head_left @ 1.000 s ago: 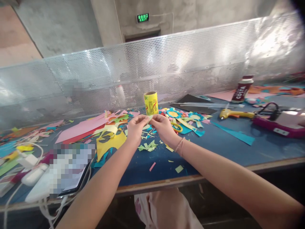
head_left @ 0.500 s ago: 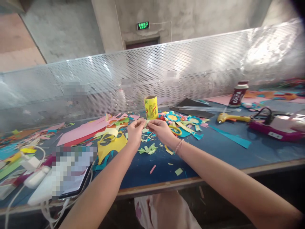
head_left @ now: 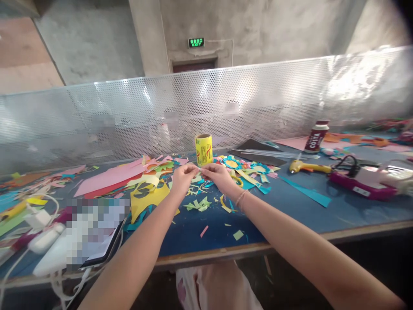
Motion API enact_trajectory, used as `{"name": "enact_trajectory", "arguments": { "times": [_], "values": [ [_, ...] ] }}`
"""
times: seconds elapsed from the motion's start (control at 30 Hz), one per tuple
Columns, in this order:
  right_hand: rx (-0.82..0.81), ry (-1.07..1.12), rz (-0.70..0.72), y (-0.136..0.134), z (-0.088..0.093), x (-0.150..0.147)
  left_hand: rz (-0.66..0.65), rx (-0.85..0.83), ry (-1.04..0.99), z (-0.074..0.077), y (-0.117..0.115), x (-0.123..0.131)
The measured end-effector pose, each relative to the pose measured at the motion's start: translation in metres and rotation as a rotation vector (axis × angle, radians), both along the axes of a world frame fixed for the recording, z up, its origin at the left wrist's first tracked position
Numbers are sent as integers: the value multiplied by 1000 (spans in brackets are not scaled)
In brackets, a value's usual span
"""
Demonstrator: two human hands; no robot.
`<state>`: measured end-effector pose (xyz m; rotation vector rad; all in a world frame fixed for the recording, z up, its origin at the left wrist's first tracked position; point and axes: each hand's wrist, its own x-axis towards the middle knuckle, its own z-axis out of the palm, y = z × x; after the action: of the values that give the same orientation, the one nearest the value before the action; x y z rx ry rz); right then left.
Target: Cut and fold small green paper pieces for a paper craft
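My left hand (head_left: 183,177) and my right hand (head_left: 217,175) meet above the table, thumbs and forefingers pinched together on a small pale paper piece (head_left: 199,169), mostly hidden by the fingertips. Just behind them a yellow tape roll (head_left: 204,150) stands upright. Below the hands lie light green paper strips (head_left: 198,204) and thin scraps. To the left is a yellow paper sheet (head_left: 149,201) with cut-out edges. Beside my right hand are blue and yellow paper flowers (head_left: 231,162) and yellow-handled scissors (head_left: 238,181), partly covered by the hand.
On the right lie a yellow glue gun (head_left: 311,167), a purple power strip (head_left: 361,187), a blue paper strip (head_left: 306,191) and a Costa bottle (head_left: 316,137). A tablet (head_left: 108,241) with cables sits at left. Pink sheets (head_left: 111,177) lie behind it. A perforated metal screen (head_left: 180,112) borders the back.
The fingertips have drawn closer together, and less of the pale green paper piece shows between them. The view has shifted slightly; the objects on the table stay in place.
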<state>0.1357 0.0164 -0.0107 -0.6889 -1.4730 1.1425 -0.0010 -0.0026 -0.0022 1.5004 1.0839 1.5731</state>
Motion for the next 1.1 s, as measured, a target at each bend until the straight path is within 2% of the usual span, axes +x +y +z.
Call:
{"name": "enact_trajectory", "arguments": {
  "times": [0.13,0.2,0.57,0.7,0.83,1.0,1.1],
  "values": [
    [-82,90,20,7,-6,1,-148,-128,-155,-3,0,3],
    [-94,101,23,9,-7,1,-182,-181,-192,-4,0,4],
    [-145,159,35,6,-4,2,-135,-117,-106,-4,1,3],
    [-123,125,25,6,-4,2,-121,-155,-160,-3,1,2],
    [-46,26,-12,8,-4,5,-139,-237,-249,-2,0,2],
    [211,-322,-190,6,1,10,-111,-256,-268,-1,0,0],
    [297,-400,-242,5,2,9,-106,-249,-263,-1,1,-1]
  ]
}}
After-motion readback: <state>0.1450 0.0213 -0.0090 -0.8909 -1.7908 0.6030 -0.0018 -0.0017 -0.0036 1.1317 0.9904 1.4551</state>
